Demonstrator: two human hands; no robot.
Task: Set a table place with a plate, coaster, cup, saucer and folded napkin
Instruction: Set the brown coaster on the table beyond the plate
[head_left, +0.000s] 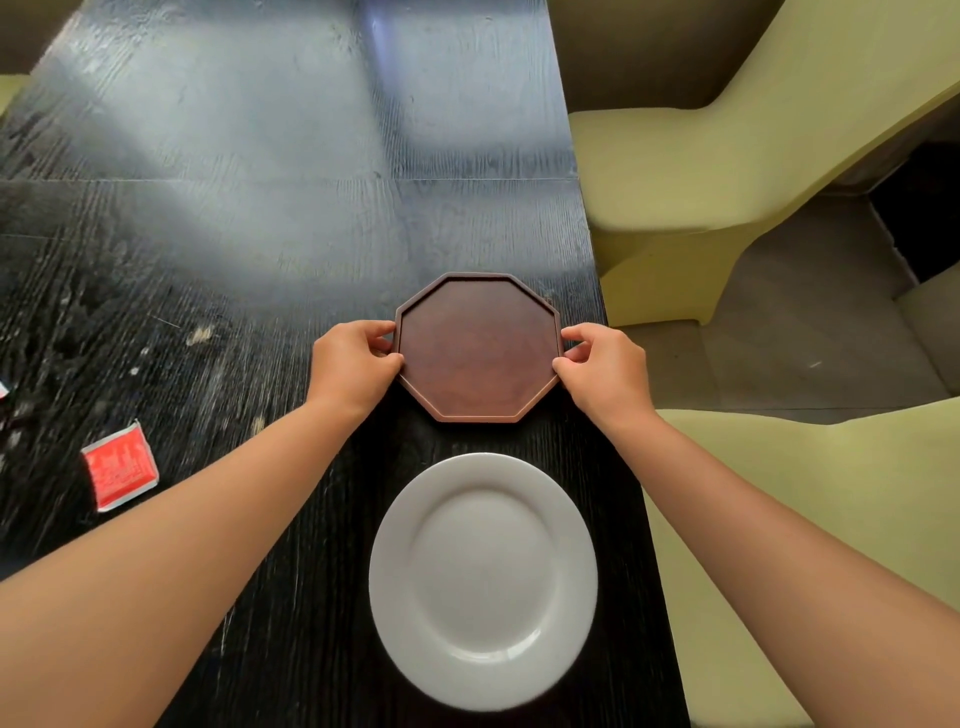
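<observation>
Step in hand, judged: squaring the octagonal wooden coaster (478, 347) beyond the white plate (483, 579). To do it well, keep both pinches light and even, turn it so a flat side faces the plate, leave a clear gap, lower flat without sliding it toward the table (260, 218) edge, which is close on the right.

Left hand (350, 364) pinches the coaster's left rim, thumb on top, fingers curled at the side. Right hand (602, 364) pinches the right rim likewise. Neither is spread.

Coaster: dark brown, eight-sided, raised rim, flat recessed centre, empty. It sits just beyond the plate, apart from it. Cannot tell whether it rests fully on the table.

Red sachet (120, 467) lies well left of the plate. Cup, saucer, napkin not seen.
</observation>
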